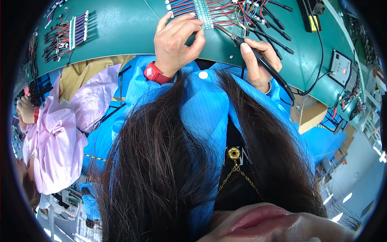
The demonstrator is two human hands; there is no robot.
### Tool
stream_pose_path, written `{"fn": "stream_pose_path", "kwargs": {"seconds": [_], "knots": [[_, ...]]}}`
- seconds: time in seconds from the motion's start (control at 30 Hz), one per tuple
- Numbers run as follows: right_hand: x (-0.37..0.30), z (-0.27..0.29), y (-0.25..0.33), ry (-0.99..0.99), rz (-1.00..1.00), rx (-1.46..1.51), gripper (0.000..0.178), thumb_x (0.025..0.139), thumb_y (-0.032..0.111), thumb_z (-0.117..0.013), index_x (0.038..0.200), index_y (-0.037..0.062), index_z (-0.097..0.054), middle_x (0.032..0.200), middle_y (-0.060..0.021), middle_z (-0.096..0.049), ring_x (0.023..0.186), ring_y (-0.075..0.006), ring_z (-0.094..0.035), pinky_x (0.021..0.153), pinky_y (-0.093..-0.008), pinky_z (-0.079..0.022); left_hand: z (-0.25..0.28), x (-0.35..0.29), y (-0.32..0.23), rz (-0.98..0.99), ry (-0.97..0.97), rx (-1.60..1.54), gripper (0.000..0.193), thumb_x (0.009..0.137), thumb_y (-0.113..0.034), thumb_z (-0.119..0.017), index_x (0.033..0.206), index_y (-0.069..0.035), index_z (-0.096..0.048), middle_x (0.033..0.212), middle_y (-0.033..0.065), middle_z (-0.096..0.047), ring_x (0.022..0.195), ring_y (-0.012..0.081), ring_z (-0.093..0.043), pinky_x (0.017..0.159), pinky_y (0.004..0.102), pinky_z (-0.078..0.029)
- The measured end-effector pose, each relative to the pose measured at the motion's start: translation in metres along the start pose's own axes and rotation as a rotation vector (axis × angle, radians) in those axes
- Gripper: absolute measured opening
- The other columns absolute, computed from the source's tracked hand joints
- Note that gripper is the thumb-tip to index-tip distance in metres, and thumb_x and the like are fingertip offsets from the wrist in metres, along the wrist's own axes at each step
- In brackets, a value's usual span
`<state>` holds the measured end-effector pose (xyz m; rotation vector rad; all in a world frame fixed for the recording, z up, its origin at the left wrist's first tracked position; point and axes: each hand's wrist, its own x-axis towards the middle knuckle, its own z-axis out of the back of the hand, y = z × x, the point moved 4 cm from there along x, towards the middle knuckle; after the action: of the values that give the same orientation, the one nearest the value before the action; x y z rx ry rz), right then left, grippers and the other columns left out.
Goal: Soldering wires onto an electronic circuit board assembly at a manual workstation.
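A soldering iron (264, 60) with a black handle and a metal tip lies in my right hand (260, 60), its fingers closed round the grip. Its tip touches or nearly touches the near end of a pale green strip of small circuit boards (203, 14). Red, black and blue wires with white connectors run out from both sides of the strip. My left hand (175, 42), beside the strip's left side, has thumb and forefinger brought together close to the boards. Whatever may be between those fingertips is too small to make out.
On the green table (121, 36), another wired board strip (72, 32) lies at left. Black cable ends (278, 38) spread right of my work. A soldering iron stand (310, 18) and a control box (340, 68) sit at right. A cardboard box (310, 113) is below; a co-worker in pink (56, 137) sits left.
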<state>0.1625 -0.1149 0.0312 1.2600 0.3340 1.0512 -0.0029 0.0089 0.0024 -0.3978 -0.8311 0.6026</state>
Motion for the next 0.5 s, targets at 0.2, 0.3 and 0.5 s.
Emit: {"fn": "stream_pose_path", "kwargs": {"seconds": [0.2, 0.3, 0.5], "knots": [[0.001, -0.001, -0.0028, 0.004, -0.045, 0.003, 0.015, 0.08, 0.006, -0.075, 0.091, -0.0022, -0.069, 0.068, -0.0085, -0.069, 0.06, -0.01, -0.064, 0.056, -0.0225, -0.048, -0.0001, 0.0007, 0.0007, -0.004, 0.008, 0.001, 0.004, 0.077, -0.009, -0.067, 0.078, -0.012, -0.066, 0.091, -0.0021, -0.074, 0.101, 0.0172, -0.068, 0.101, 0.0433, -0.039], [0.002, -0.0028, 0.0, 0.006, -0.047, 0.007, 0.014, 0.08, 0.005, -0.075, 0.09, -0.0018, -0.069, 0.067, -0.0077, -0.069, 0.059, -0.0093, -0.064, 0.055, -0.0223, -0.048, 0.0005, 0.0001, 0.0011, -0.001, 0.008, 0.002, 0.004, 0.077, -0.009, -0.067, 0.078, -0.012, -0.066, 0.091, -0.0022, -0.074, 0.102, 0.017, -0.068, 0.102, 0.0431, -0.039], [0.002, -0.0027, -0.0015, 0.018, -0.026, -0.003, 0.013, 0.079, 0.006, -0.075, 0.089, -0.0007, -0.07, 0.066, -0.0068, -0.068, 0.059, -0.0094, -0.064, 0.055, -0.022, -0.048, 0.0009, -0.0004, 0.0008, 0.002, 0.007, 0.006, 0.004, 0.077, -0.009, -0.067, 0.078, -0.013, -0.065, 0.091, -0.0031, -0.074, 0.102, 0.0164, -0.068, 0.103, 0.0422, -0.039]]}}
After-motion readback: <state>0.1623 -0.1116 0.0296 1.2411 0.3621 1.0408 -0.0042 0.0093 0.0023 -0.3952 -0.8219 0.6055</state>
